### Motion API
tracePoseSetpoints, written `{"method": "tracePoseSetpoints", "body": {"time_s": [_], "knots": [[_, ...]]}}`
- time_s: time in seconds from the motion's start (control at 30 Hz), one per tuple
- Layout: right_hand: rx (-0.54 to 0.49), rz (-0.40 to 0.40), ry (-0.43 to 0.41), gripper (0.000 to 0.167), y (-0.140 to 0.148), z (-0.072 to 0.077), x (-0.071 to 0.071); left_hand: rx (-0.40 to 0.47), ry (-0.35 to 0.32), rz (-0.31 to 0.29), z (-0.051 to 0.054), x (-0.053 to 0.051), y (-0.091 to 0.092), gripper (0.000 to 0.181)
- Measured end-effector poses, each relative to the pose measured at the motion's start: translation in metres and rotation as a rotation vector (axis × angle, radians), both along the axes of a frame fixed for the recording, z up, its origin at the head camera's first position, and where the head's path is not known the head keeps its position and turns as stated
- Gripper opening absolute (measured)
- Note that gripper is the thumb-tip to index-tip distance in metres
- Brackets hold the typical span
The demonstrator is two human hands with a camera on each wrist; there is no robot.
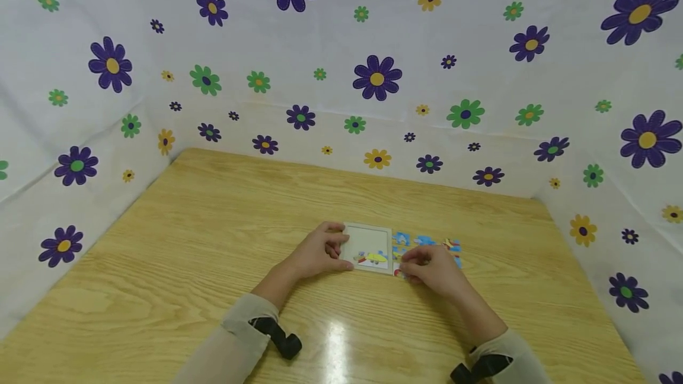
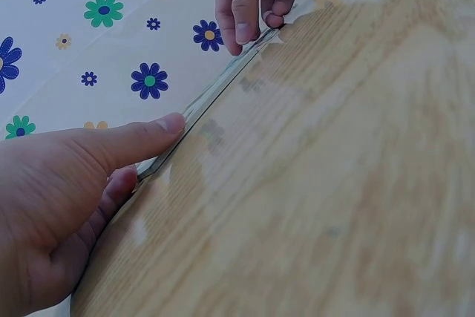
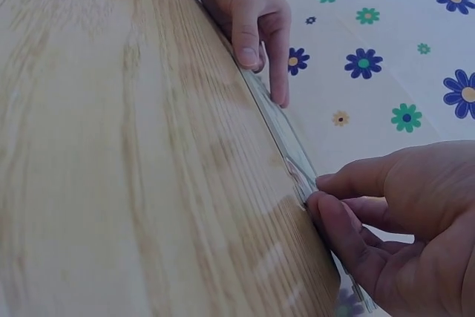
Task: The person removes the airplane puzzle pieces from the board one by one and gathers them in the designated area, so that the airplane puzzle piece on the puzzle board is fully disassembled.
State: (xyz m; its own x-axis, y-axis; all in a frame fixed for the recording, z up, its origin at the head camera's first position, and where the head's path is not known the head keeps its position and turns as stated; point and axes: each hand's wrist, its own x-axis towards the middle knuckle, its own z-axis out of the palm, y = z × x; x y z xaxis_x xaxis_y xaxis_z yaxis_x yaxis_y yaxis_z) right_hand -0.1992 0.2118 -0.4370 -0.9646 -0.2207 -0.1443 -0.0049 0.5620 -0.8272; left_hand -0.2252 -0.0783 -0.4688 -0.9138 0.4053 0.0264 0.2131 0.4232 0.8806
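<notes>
A square, pale puzzle tray [image 1: 365, 239] lies on the table, with a few picture pieces [image 1: 376, 258] showing yellow along its near side. My left hand [image 1: 317, 252] grips the tray's left edge, thumb at the near corner and fingers toward the far one. Just right of the tray, my right hand [image 1: 439, 270] pinches a puzzle piece [image 1: 398, 272] with some red on it, between thumb and fingertips. The piece is partly hidden by the fingers. In the right wrist view, the thumb and index finger of the right hand [image 3: 415, 220] meet at the piece's edge, low over the tabletop.
Several loose puzzle pieces [image 1: 424, 240], mostly blue, lie right of the tray, some behind my right hand. The wood-grain table [image 1: 213, 224] runs back to a white cloth [image 1: 331, 40] printed with flowers, which also hangs on both sides.
</notes>
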Motion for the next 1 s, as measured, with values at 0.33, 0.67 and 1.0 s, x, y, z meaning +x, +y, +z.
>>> {"method": "tracePoseSetpoints", "body": {"time_s": [0.33,0.67,1.0], "knots": [[-0.065,-0.034,-0.083,0.024,0.004,0.003,-0.003,-0.004,0.007,-0.007,-0.003,-0.002,0.003,0.071],[-0.118,-0.012,-0.117,0.029,-0.008,0.01,-0.005,0.008,0.008,-0.005,-0.001,0.0,0.001,0.068],[-0.118,0.103,-0.079,0.033,-0.021,0.01,-0.01,0.02,-0.009,-0.008,-0.001,0.0,0.0,0.07]]}}
